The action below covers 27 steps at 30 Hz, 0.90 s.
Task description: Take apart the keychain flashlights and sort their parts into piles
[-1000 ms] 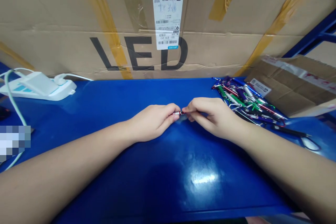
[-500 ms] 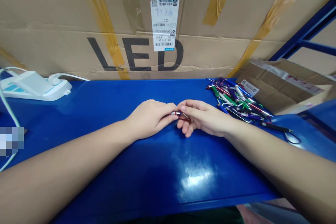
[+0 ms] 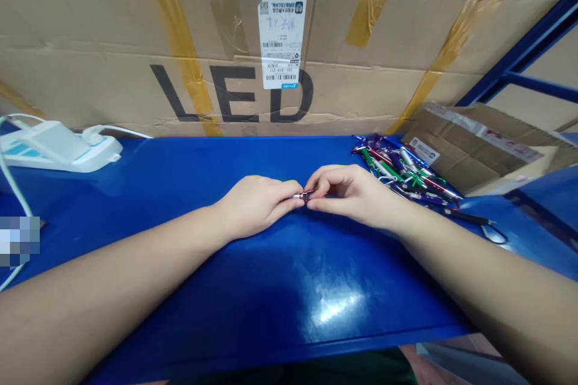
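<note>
Watching this bench from across the room: a huge taped carton (image 3: 81, 12) printed with LED stands along the back of a blue workbench (image 3: 180, 162), apparently serving as a backstop. Off to the left sits a white power strip (image 3: 58, 153) with its cords, probably kept there to stay out of the working area. On the right there's an opened cardboard box (image 3: 478, 150), and just beside it a heap of colourful mini keychain lights (image 3: 401, 171) with carabiner clips, likely piled there for an easy reach. Past the heap lies what looks like a pair of scissors (image 3: 469, 217). Both forearms rest on the bench, which seems to steady things for fiddly work. Dead centre — just over the bench — the left hand (image 3: 255, 207) has its fingers together, pinching the silver barrel of one small keychain light (image 3: 298, 196), while the right hand (image 3: 350, 192) has thumb and forefinger clamped on its red ring.
</note>
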Each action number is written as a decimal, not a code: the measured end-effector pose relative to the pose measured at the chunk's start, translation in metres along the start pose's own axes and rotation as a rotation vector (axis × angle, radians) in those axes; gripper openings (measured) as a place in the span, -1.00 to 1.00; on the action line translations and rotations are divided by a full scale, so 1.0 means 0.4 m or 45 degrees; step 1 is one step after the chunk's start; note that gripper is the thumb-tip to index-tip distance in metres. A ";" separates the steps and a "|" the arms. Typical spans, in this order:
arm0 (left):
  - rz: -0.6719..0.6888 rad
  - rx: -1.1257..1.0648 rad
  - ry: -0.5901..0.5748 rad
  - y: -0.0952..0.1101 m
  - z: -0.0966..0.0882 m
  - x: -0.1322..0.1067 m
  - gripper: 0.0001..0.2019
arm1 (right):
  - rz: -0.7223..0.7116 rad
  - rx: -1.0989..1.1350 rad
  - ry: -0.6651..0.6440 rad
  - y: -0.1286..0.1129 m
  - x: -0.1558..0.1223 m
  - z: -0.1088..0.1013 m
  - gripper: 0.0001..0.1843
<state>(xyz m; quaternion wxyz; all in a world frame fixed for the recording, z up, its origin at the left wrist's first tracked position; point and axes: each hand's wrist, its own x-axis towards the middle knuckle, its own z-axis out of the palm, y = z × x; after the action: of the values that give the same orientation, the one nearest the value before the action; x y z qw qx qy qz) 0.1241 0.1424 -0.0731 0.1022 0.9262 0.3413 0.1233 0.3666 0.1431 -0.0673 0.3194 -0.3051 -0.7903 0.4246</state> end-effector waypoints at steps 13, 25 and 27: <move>0.035 0.011 0.116 -0.002 0.002 0.002 -0.71 | 0.293 0.310 -0.128 0.002 -0.004 0.017 -0.60; 0.209 -0.008 0.353 -0.001 0.001 0.001 -0.77 | 0.512 0.739 -0.212 0.003 -0.002 0.022 -0.62; 0.212 0.001 0.337 -0.001 0.002 0.001 -0.72 | 0.520 0.686 -0.254 0.003 -0.001 0.015 -0.61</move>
<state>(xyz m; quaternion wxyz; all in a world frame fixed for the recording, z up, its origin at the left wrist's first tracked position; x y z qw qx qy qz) 0.1245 0.1427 -0.0739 0.0455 0.9270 0.2738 0.2521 0.3625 0.1403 -0.0710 0.2183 -0.3186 -0.5998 0.7008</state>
